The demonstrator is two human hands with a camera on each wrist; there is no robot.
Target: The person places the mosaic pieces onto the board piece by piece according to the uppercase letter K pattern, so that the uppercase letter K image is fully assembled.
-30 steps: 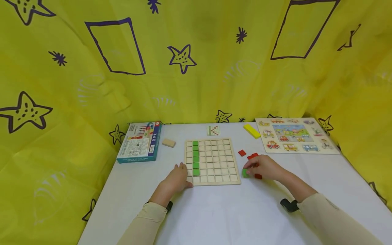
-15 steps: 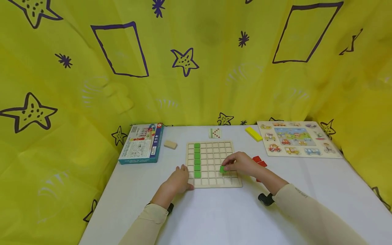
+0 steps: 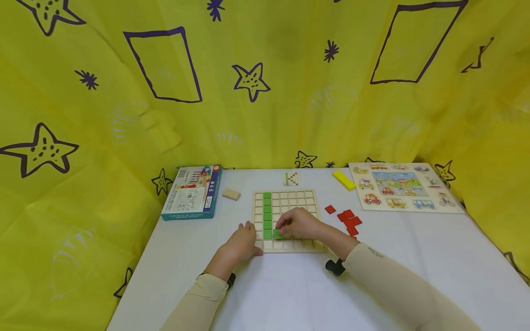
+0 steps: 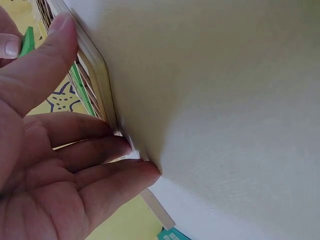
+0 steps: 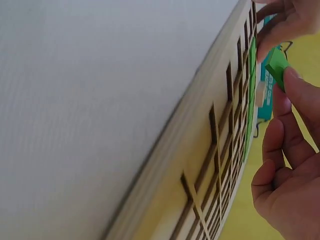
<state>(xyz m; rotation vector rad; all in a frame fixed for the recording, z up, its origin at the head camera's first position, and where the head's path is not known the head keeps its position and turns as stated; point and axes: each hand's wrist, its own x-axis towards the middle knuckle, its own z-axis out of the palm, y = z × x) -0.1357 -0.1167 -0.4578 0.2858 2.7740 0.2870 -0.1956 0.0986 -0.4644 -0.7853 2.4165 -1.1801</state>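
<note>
A wooden grid board (image 3: pixel 290 250) lies on the white table, with a column of green tiles (image 3: pixel 267 216) near its left side. My left hand (image 3: pixel 242 243) rests at the board's near left corner. The left wrist view shows its thumb (image 4: pixel 62 37) against one edge and its fingers extended along the adjoining side. Over the board, my right hand (image 3: pixel 300 224) pinches a green square tile (image 5: pixel 276 66) between thumb and fingertips. It is just right of the column's lower end, tilted in the right wrist view. The right hand hides part of the grid.
Several red tiles (image 3: pixel 350 220) lie right of the board. Behind it is a small pattern card (image 3: pixel 291 179), with a yellow block (image 3: pixel 343 180) to the right. A plain wooden block (image 3: pixel 231 194) and a game box (image 3: pixel 188 195) sit left. A vehicle puzzle (image 3: pixel 418 203) lies back right.
My right hand has carried the green tile from beside the red tiles leftward across the board to the green column. My left hand has stayed at the corner.
</note>
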